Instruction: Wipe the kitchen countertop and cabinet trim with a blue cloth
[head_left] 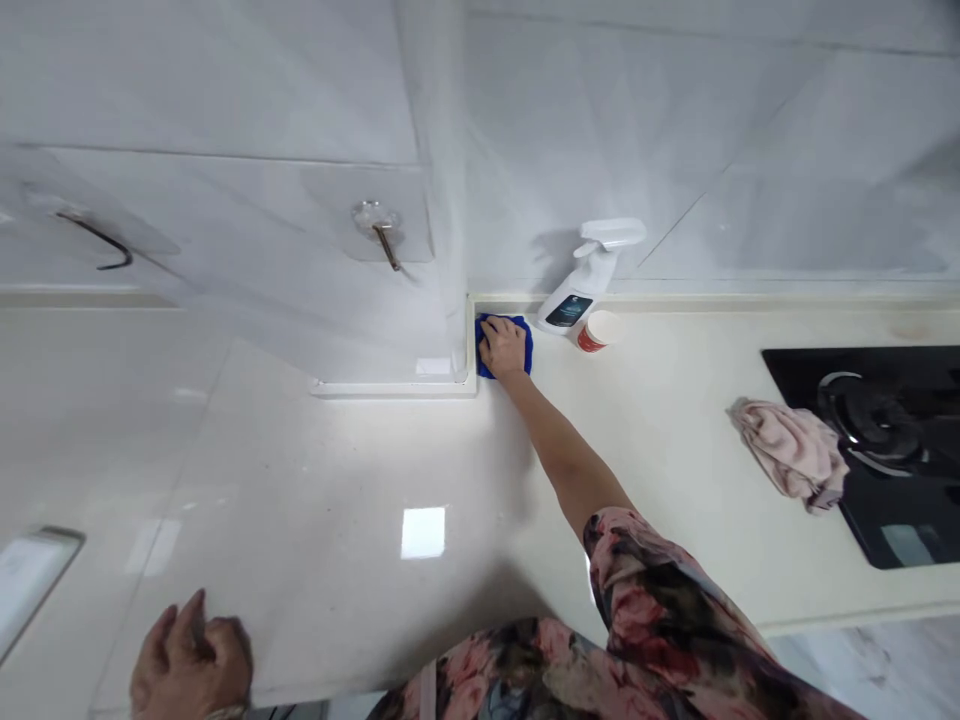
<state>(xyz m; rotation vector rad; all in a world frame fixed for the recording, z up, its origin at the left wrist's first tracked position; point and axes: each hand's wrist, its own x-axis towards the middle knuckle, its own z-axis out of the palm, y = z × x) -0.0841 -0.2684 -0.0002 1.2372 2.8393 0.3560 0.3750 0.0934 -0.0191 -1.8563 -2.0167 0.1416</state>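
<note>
My right hand point(504, 347) presses a blue cloth point(528, 350) onto the pale countertop, in the corner where two walls meet. Its fingers are bent over the cloth. Just right of it a white spray bottle point(583, 285) with a dark label stands by the wall. A small red and white paper cup point(598, 331) is close beside the bottle. Down at the lower left, my left hand point(193, 662) rests at the counter's front edge, fingers somewhat bent and apart, with nothing seen in it.
A crumpled pink cloth point(795, 452) lies partly on the black gas hob point(900, 400) at right. Two hooks, one near point(384, 240) and one farther left point(101, 240), stick out from the wall. The wall's raised skirting point(397, 390) juts into the counter. A flat pale object point(34, 575) lies at far left.
</note>
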